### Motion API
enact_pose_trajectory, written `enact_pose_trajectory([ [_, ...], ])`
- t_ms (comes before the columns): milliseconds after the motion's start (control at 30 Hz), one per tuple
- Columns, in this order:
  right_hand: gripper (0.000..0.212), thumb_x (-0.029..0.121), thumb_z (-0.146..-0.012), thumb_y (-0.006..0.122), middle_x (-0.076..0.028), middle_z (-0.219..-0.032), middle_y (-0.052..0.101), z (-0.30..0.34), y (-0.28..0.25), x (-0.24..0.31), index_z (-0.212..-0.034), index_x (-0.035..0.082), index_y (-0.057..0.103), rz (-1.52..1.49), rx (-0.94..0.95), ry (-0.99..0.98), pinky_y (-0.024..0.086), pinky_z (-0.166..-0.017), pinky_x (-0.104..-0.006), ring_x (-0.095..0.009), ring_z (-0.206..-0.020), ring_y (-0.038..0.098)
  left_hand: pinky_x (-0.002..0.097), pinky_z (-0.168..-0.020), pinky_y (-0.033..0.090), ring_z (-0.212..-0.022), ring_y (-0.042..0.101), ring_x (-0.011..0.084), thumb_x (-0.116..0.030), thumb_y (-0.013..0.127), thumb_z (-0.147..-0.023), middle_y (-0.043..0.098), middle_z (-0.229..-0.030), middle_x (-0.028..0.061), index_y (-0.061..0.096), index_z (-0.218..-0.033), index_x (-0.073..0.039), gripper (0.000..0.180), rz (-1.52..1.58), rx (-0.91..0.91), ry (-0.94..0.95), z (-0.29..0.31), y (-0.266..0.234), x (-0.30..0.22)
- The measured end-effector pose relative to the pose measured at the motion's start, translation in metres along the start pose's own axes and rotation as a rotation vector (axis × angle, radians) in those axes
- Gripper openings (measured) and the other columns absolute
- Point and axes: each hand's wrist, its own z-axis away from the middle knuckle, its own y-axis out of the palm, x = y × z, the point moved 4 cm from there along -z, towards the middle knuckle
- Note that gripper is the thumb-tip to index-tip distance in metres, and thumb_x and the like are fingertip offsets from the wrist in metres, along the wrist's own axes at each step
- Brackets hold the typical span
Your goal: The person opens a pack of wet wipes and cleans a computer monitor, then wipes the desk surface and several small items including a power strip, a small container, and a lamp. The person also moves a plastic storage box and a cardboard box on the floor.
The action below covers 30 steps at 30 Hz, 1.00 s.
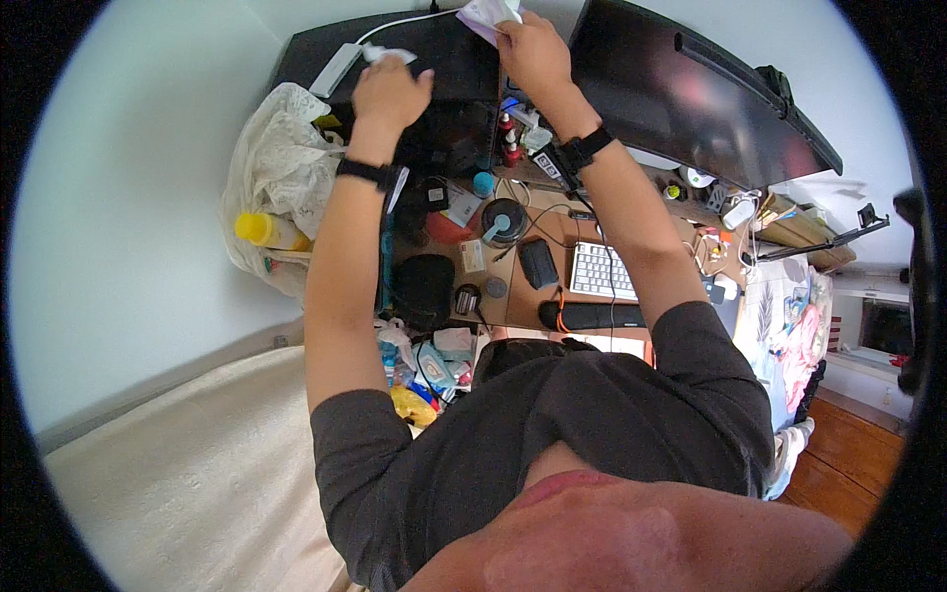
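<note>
Grey-sleeved arms reach over the cluttered brown counter point(552, 229): left hand point(390, 94) clenches a crumpled white tissue point(387, 54), right hand point(533, 49) pinches a pale cloth point(485, 15), apparently mid-wipe near the black monitor point(691, 94).

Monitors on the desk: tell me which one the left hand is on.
The smaller dark monitor on the left, beneath the left hand. The right hand holds a white cloth beside the larger monitor.
</note>
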Motion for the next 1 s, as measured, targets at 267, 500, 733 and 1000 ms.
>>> enact_pose_trajectory([
  [267, 0.020, 0.020, -0.084, 0.069, -0.013, -0.100, 0.068, 0.009, 0.028, -0.015, -0.101, 0.014, 0.078, -0.063, 0.072, -0.071, 0.055, -0.085, -0.0457, -0.034, -0.100, 0.065, 0.0484, -0.105, 0.046, -0.116, 0.062, 0.0439, -0.047, 0.050, -0.101, 0.064, -0.123, 0.0305, 0.059, -0.128, 0.010, 0.064, -0.093, -0.058, -0.009, 0.037, -0.021, 0.004],
  [500, 0.022, 0.021, -0.084, 0.069, -0.013, -0.104, 0.067, -0.010, 0.044, -0.013, -0.104, 0.015, 0.078, -0.098, 0.080, -0.027, 0.054, -0.087, -0.0457, -0.033, -0.102, 0.065, 0.0477, -0.111, 0.042, -0.125, 0.058, 0.0393, -0.036, 0.054, -0.097, 0.060, -0.136, 0.0248, 0.061, -0.127, 0.004, 0.051, 0.165, -0.211, 0.375, 0.009, 0.015, -0.109],
  [733, 0.014, 0.015, -0.082, 0.068, -0.022, -0.097, 0.066, -0.022, 0.017, -0.003, -0.091, 0.005, 0.074, -0.216, 0.032, 0.003, 0.053, -0.079, -0.0520, -0.043, -0.091, 0.064, 0.0487, -0.107, 0.044, -0.126, 0.056, 0.0379, -0.037, 0.043, -0.102, 0.058, -0.137, 0.0212, 0.060, -0.130, -0.001, 0.049, 0.125, 0.058, 0.239, -0.049, 0.017, -0.050],
  [1000, 0.026, 0.015, -0.081, 0.069, -0.025, -0.104, 0.059, -0.041, -0.004, 0.055, -0.104, 0.003, 0.068, -0.143, -0.104, -0.338, 0.048, -0.085, -0.0497, -0.042, -0.102, 0.057, 0.0481, -0.111, 0.042, -0.130, 0.054, 0.0394, -0.038, 0.045, -0.103, 0.057, -0.140, 0.0230, 0.058, -0.132, 0.006, 0.054, -0.005, -0.147, 0.120, 0.042, -0.006, -0.020],
])
